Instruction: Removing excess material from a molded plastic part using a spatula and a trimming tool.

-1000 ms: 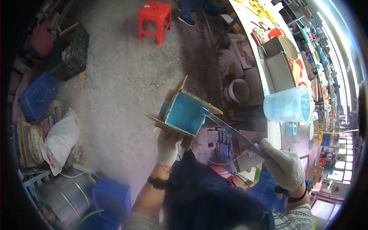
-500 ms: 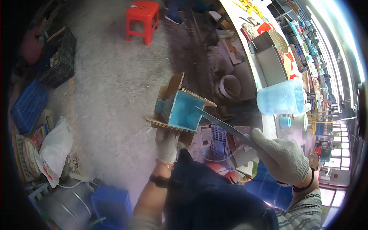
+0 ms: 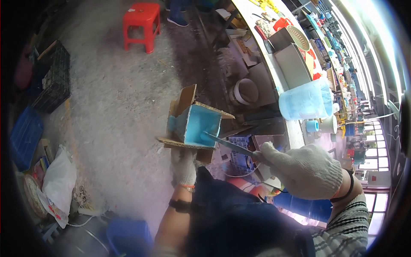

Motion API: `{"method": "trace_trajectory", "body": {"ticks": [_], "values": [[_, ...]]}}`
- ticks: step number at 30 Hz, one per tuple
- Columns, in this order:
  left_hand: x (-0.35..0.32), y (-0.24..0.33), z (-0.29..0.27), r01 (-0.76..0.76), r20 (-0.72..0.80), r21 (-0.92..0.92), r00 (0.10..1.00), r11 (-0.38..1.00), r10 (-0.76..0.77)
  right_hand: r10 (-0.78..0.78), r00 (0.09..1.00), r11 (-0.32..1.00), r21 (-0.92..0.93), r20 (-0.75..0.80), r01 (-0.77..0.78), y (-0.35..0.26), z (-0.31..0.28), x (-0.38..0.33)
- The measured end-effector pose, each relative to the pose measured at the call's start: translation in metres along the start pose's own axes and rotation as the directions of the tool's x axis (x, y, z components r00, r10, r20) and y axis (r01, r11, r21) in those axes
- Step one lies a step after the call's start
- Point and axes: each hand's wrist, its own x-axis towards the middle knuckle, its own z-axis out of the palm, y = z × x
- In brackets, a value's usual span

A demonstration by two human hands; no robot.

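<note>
My left hand [image 3: 185,168], in a white knit glove, holds up a cardboard box [image 3: 186,97] from below; the fingers are hidden beneath it. The box's flaps stick outward, and its square inner walls are coated light blue. Another smear of blue shows on the box's left side. In my gloved right hand [image 3: 306,170] is a long, flat metal blade [image 3: 233,145], gripped at its near end. Its tip dips inside the box, against the blue coating [image 3: 201,128] near the lower right corner.
A translucent bucket [image 3: 305,102] stands at the edge of the white workbench [image 3: 274,64] on my right, near a small blue cup [image 3: 312,126]. A white pail [image 3: 245,91] sits under the bench. Further off are a red stool [image 3: 141,19], a black crate [image 3: 53,79] and a person's shoe [image 3: 177,21].
My right hand has moved left, pushing the blade's tip deeper and lower inside the box. The whole view has shifted slightly, so the surroundings sit further left.
</note>
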Motion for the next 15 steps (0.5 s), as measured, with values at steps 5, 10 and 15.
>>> {"method": "trace_trajectory", "body": {"ticks": [5, 10, 15], "values": [[0.001, 0.007, -0.002, 0.031, 0.015, 0.005, 0.999, 1.0, -0.031, -0.09, 0.994, 0.996, -0.016, -0.059, 0.089, 0.005, 0.01, 0.0], [0.001, 0.014, 0.001, 0.062, 0.031, 0.045, 0.997, 0.997, -0.064, -0.073, 0.987, 0.995, -0.073, -0.143, 0.063, 0.004, 0.013, -0.006], [0.006, 0.01, 0.002, -0.018, 0.081, 0.074, 0.997, 0.997, 0.013, -0.087, 0.962, 0.99, -0.127, -0.259, 0.056, 0.012, 0.029, -0.007]]}}
